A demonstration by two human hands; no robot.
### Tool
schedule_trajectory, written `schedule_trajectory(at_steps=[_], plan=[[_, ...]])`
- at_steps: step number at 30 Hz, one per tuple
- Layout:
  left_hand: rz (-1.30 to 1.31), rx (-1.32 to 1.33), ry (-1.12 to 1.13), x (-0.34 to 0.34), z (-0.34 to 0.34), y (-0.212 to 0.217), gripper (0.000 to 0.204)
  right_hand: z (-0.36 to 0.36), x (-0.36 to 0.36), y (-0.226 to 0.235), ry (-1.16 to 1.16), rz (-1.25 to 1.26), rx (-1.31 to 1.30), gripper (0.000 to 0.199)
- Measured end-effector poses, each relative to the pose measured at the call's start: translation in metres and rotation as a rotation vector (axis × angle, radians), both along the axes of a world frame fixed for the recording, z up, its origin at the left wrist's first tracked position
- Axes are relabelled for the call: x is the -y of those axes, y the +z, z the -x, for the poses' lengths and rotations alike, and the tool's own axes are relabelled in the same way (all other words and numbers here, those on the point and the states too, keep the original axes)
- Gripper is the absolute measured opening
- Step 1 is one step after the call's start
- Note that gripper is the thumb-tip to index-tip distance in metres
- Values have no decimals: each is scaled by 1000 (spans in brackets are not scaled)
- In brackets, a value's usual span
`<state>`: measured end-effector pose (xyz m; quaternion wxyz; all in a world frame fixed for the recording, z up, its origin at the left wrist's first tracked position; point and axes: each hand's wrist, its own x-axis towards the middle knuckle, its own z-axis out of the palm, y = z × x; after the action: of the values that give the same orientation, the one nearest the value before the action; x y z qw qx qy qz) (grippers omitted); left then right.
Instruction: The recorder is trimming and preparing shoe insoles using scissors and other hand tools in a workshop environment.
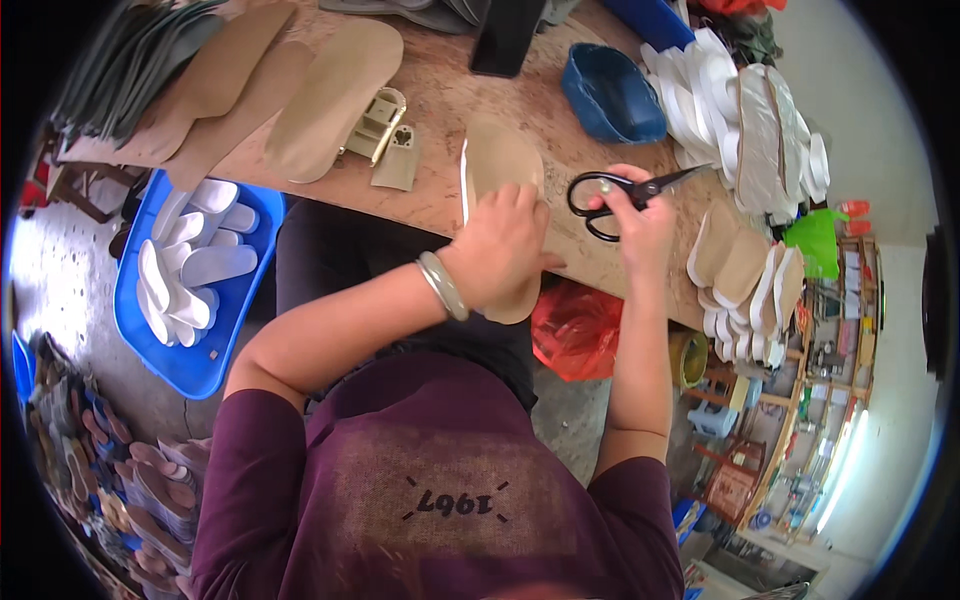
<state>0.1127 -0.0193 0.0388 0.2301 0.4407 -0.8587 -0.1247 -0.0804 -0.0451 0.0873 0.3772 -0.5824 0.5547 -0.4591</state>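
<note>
A beige shoe sole with a white edge (502, 155) lies at the table's front edge, its near end reaching past the edge. My left hand (497, 245) is closed over its middle, fingers bent and pressed against the beige top; what the thumb does underneath is hidden. To the right of it, my right hand (645, 225) holds black-handled scissors (652, 188) raised near the tabletop. Their blades point to the right, apart from the sole, and look closed together. A bangle circles my left wrist.
Flat beige sheets (340, 95) and grey pieces (130, 70) lie at left, beside a small ornate box (376, 125). A blue basin (610, 95) stands behind the scissors. White soles (700, 95) and beige ones (735, 260) are stacked right. Below are a blue tub (128, 290) and red bag (575, 335).
</note>
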Motion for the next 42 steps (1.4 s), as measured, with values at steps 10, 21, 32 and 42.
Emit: schedule_trajectory(at_steps=[10,21,32,42], plan=[[58,202,5,-24,9,-19,92,-62,29,-20,527,406,-710,29],[89,156,48,-22,8,-25,93,-81,71,-40,50,344,-492,21],[34,201,2,-22,7,-27,92,-81,22,-17,61,-23,-657,23],[46,202,-33,-20,6,-23,87,-95,62,-37,-242,68,-342,20]])
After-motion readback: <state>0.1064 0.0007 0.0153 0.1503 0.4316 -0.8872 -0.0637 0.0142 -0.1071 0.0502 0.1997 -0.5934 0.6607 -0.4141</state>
